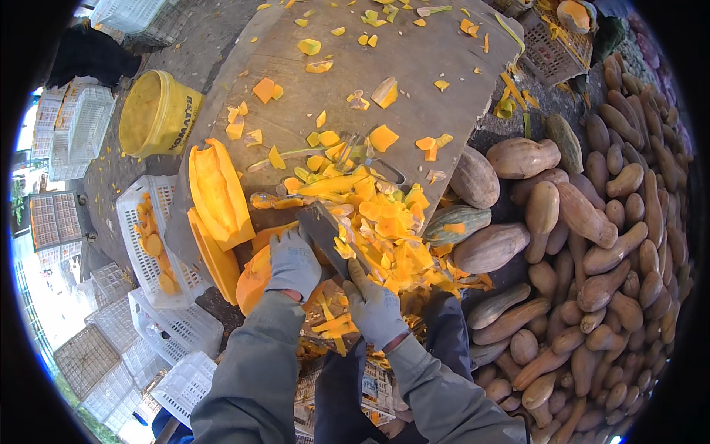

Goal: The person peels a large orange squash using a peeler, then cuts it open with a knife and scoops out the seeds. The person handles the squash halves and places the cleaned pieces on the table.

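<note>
My right hand (377, 308), in a grey glove, grips the handle end of a wide dark cleaver blade (327, 230), which has orange scraps stuck on it. My left hand (295, 263), gloved too, lies on a peeled orange squash piece (256, 277); its fingertips are hard to make out beside the blade. Left of it lie two peeled squash pieces, the upper a hollowed half (219, 194). A heap of orange peelings and scraps (394, 233) covers the board's near edge. A metal peeler (383, 166) lies behind the heap, its form partly covered.
Scraps dot the large worn board (344, 66). At left stand a yellow bucket (144, 116) and a white plastic crate (133, 222) holding orange pieces, with more crates nearer. A great pile of unpeeled squashes (599, 266) fills the right. Another crate (549, 50) stands at the back right.
</note>
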Motion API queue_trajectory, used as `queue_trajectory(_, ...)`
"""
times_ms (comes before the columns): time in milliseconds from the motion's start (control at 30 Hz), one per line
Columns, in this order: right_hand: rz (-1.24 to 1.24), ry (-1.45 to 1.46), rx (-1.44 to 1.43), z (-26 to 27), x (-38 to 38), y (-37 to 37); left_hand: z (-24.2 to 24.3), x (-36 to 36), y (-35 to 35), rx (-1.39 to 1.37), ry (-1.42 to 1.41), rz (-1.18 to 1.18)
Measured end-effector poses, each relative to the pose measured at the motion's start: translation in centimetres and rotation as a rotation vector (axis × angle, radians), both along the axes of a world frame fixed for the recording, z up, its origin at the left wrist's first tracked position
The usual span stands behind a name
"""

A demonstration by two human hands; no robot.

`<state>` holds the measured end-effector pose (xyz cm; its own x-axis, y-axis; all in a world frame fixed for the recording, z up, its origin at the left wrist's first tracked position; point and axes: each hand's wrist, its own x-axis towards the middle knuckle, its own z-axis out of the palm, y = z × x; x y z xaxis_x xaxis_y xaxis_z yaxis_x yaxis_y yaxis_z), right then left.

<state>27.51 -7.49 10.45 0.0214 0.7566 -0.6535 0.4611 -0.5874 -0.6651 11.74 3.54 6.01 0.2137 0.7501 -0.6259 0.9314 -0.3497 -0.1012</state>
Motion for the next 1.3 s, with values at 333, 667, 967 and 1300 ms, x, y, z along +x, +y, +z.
queue_trajectory(333,-0.423,0.631,-0.325,1.8,5.8,3.3,2.1,0.9,0.8,-0.074,-0.132,0.126)
queue_trajectory(667,0.076,-0.076,0.372,0.5,3.5,-3.0,-0.2,-1.6,4.7,-0.238,-0.230,0.005)
queue_trajectory(967,0.150,-0.187,0.355,-1.4,-0.8,-4.8,0.1,-3.5,6.9,-0.260,-0.487,-0.002)
queue_trajectory(1300,0.141,-0.274,0.367,-2.7,-2.5,-3.4,-1.3,-4.1,7.1,-0.279,-0.547,-0.035)
